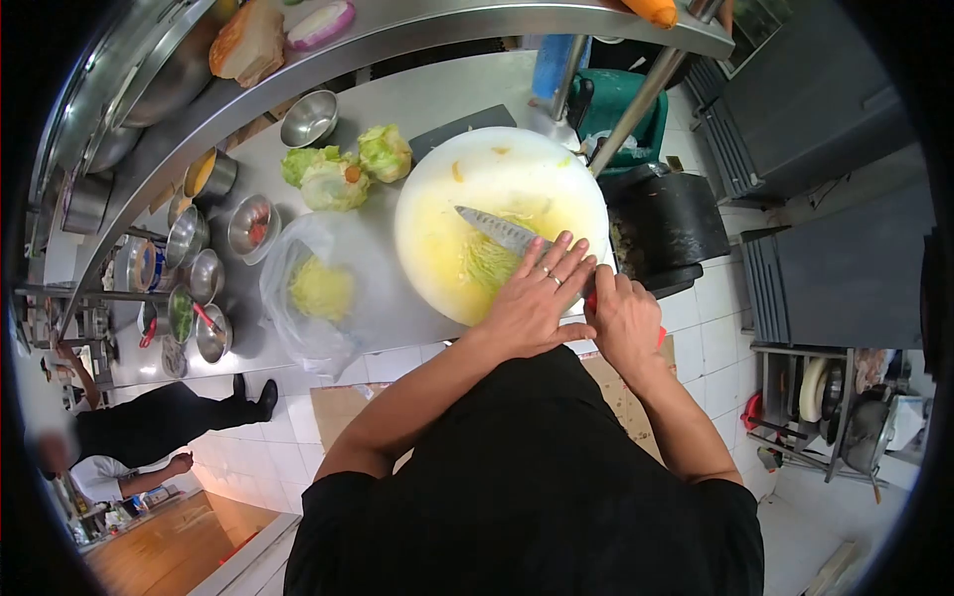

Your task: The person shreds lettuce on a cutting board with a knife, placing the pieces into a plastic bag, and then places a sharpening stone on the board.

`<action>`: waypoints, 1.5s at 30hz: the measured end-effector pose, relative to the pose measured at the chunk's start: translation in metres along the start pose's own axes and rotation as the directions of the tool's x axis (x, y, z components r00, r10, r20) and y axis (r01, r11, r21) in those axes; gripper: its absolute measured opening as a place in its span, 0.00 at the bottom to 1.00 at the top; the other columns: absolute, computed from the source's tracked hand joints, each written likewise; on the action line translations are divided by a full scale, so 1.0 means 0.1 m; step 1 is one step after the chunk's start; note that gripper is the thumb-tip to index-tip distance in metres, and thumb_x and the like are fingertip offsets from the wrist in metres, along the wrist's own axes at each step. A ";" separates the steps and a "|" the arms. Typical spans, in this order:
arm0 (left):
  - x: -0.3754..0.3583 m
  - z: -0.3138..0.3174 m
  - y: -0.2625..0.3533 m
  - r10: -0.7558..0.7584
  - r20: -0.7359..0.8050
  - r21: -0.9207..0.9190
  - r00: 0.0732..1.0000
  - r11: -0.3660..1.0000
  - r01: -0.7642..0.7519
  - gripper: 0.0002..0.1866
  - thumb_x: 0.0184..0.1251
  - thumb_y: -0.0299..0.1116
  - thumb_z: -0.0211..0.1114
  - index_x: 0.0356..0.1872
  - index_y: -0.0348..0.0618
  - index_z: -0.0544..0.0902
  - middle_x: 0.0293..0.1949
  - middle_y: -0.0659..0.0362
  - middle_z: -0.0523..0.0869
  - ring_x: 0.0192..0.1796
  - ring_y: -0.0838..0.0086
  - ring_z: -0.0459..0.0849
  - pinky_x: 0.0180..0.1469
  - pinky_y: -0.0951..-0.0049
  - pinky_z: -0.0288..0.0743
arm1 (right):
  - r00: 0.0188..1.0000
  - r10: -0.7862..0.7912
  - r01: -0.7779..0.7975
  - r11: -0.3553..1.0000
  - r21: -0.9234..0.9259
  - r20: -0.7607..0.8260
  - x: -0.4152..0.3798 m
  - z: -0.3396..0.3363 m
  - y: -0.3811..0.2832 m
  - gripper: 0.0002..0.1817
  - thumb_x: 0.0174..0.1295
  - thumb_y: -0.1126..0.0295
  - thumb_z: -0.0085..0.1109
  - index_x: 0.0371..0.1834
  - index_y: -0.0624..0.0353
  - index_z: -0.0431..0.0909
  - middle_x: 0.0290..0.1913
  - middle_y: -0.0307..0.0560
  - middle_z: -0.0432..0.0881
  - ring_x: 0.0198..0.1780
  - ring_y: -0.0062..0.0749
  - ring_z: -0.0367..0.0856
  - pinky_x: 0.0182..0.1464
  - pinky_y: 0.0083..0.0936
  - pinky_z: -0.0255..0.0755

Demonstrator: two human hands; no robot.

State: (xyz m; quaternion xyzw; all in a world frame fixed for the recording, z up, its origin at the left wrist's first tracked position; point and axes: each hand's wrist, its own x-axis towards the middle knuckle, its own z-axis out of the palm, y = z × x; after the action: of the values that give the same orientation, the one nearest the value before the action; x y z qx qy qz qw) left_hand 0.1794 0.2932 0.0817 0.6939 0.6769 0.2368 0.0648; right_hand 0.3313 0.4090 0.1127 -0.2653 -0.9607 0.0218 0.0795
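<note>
A large knife (497, 229) lies over shredded lettuce (489, 264) on a round white cutting board (432, 214). My left hand (538, 298), with a ring on one finger, is laid flat on the back part of the blade, fingers stretched out. The red handle is mostly covered by my right hand (626, 323), whose fingers are wrapped round it. To the left of the board, a clear plastic bag (343, 343) holds more shredded lettuce (321, 288). Lettuce heads (336, 185) rest on the steel table (397, 333) near the board's upper left edge.
Metal bowls (309, 118) stand along the table's left part. A steel shelf (427, 30) crosses above the far side, its post (636, 114) right of the board. A black bin (676, 219) is at the right. Another person (149, 427) is at the lower left.
</note>
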 end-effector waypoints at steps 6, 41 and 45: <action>-0.20 0.15 -0.32 -0.262 0.037 0.014 0.964 0.965 0.261 0.51 0.74 0.68 0.57 0.81 0.32 0.61 0.83 0.42 0.59 0.86 0.47 0.53 0.86 0.47 0.44 | 0.998 -0.003 0.004 1.000 0.009 -0.065 -0.32 -0.37 0.51 0.27 0.51 0.74 0.72 0.57 0.53 0.76 0.35 0.49 0.85 0.36 0.47 0.86 0.41 0.44 0.79; -0.28 0.42 -0.63 -0.378 -0.409 -0.238 0.831 0.923 0.303 0.30 0.54 0.46 0.80 0.56 0.42 0.84 0.68 0.40 0.70 0.71 0.36 0.66 0.75 0.39 0.61 | 0.752 0.106 -0.653 0.256 0.713 0.651 -0.25 0.56 -0.92 0.10 0.80 0.68 0.50 0.43 0.63 0.65 0.19 0.45 0.76 0.15 0.30 0.77 0.19 0.31 0.71; -0.45 0.24 -0.71 -0.446 -0.545 -0.350 0.710 0.891 0.290 0.21 0.52 0.31 0.79 0.49 0.40 0.85 0.65 0.41 0.73 0.69 0.41 0.71 0.70 0.47 0.69 | 0.790 0.040 -0.604 0.227 0.764 0.612 -0.16 0.62 -1.14 0.12 0.81 0.67 0.52 0.42 0.63 0.64 0.18 0.46 0.76 0.14 0.30 0.76 0.18 0.33 0.70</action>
State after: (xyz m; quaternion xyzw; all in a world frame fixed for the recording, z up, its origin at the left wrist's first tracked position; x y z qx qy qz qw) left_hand 0.1266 0.2606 0.0208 0.4158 0.7524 0.5101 -0.0287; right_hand 0.2768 0.3028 0.0585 -0.3536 -0.6649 0.6575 -0.0229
